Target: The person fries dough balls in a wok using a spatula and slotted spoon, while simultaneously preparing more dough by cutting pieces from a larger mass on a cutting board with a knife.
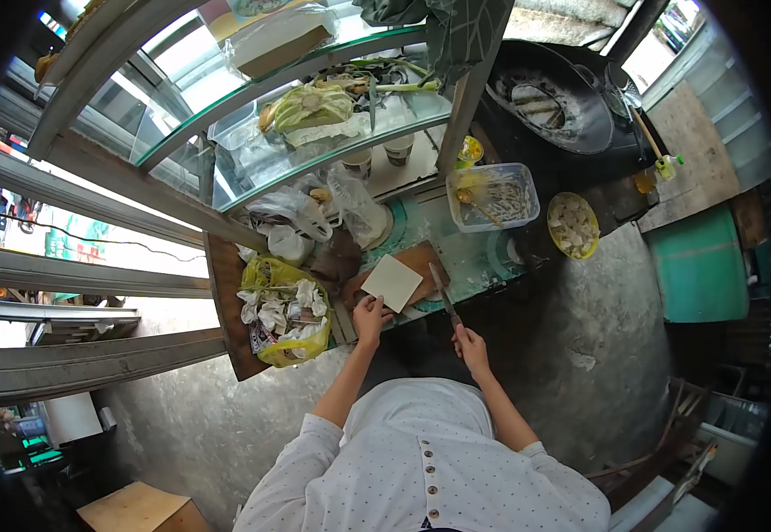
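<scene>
- Dotted white shirt [439, 452] nearest the camera, buttons down the front, sleeves pushed up.
- Pale square slab [394, 282] lies on brown cutting board [419, 255], turned cornerwise, near the table's front edge.
- Left hand [370, 319]: fingers bent at the slab's near-left corner; pinching or just resting, cannot tell.
- Right hand [470, 346]: fingers wrapped around the handle of knife [443, 291]; blade points away from the body, just right of the slab.
- Green-topped table [481, 254] under the board.
- Left of the board: yellow bag [322, 335], open, full of crumpled white tissue.
- Beyond the board: knotted clear plastic bags [356, 208].
- Beyond, to the right: clear plastic tub [522, 180], spoon [483, 208] inside.
- Further right: yellow bowl [573, 227] of pale chunks.
- Far right: large dark wok [581, 120].
- Far side: glass cabinet [314, 173], leafy vegetable [314, 108] inside.
</scene>
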Motion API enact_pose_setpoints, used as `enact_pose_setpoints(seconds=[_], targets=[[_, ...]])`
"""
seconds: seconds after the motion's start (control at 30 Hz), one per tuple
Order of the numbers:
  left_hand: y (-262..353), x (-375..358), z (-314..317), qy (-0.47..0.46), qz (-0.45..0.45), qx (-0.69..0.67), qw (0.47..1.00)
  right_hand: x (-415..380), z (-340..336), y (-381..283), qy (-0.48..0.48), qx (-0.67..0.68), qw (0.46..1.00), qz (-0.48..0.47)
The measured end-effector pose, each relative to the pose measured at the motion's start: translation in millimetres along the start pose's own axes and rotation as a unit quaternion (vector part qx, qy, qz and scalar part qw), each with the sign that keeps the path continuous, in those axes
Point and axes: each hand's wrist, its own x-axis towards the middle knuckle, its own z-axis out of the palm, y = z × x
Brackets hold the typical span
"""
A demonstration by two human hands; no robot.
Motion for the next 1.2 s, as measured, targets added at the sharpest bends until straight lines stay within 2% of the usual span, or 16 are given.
enact_pose_setpoints(seconds=[0.13, 0.23, 0.33, 0.43, 0.5, 0.53, 0.6, 0.63, 0.67, 0.7, 0.73, 0.8, 0.9, 0.93, 1.0, 1.2], targets=[[-3.6, 4.3, 0.2, 0.004, 0.000, 0.001, 1.000, 2.4, 5.4, -12.6, -0.031, 0.035, 0.999, -0.015], [-1.9, 4.9, 0.8, 0.010, 0.011, 0.019, 1.000, 5.5, 7.9, -16.1, -0.025, -0.003, 0.999, -0.039], [1.2, -2.1, 4.3, 0.027, -0.033, 0.004, 0.999, 9.9, 8.5, -19.0, -0.027, -0.040, 0.998, -0.041], [6.0, -20.3, 6.4, -0.005, -0.059, -0.004, 0.998, 11.4, 10.2, -24.8, -0.029, -0.113, 0.993, -0.031], [11.8, -32.5, 8.2, -0.025, -0.093, 0.042, 0.994, 13.8, 13.8, -23.3, 0.053, -0.263, 0.944, -0.192], [15.2, -36.2, 7.6, -0.026, -0.094, 0.043, 0.994, 11.5, 14.4, -27.9, 0.054, -0.262, 0.944, -0.191], [20.8, -39.3, 4.1, -0.055, -0.138, 0.215, 0.965, 6.5, 16.4, -39.3, 0.034, -0.284, 0.946, -0.152], [20.1, -39.3, 5.5, -0.055, -0.139, 0.216, 0.965, 7.4, 16.8, -36.4, 0.034, -0.283, 0.947, -0.151], [18.5, -40.1, 8.4, -0.056, 0.034, 0.359, 0.931, 8.9, 17.6, -31.1, 0.035, -0.279, 0.945, -0.167], [19.3, -41.9, 12.6, -0.055, 0.205, 0.483, 0.850, 8.5, 18.8, -30.3, 0.037, -0.274, 0.943, -0.183], [20.2, -42.0, 18.1, -0.056, 0.204, 0.484, 0.849, 7.3, 19.5, -29.4, 0.037, -0.273, 0.944, -0.182], [24.3, -36.0, 32.2, -0.062, 0.429, 0.477, 0.764, 4.6, 22.0, -29.5, 0.034, -0.277, 0.943, -0.181], [18.8, -13.1, 42.8, -0.087, 0.459, 0.526, 0.711, 5.6, 24.6, -23.3, 0.001, -0.275, 0.946, -0.170], [15.1, -7.4, 44.5, -0.089, 0.460, 0.525, 0.711, 5.6, 25.8, -22.0, 0.004, -0.276, 0.946, -0.170], [10.0, -0.3, 47.9, -0.057, 0.476, 0.560, 0.676, 5.4, 29.6, -19.4, -0.010, -0.270, 0.947, -0.172], [1.2, 3.6, 44.0, -0.064, 0.467, 0.575, 0.669, 3.8, 33.9, -23.0, -0.007, -0.301, 0.943, -0.143]])
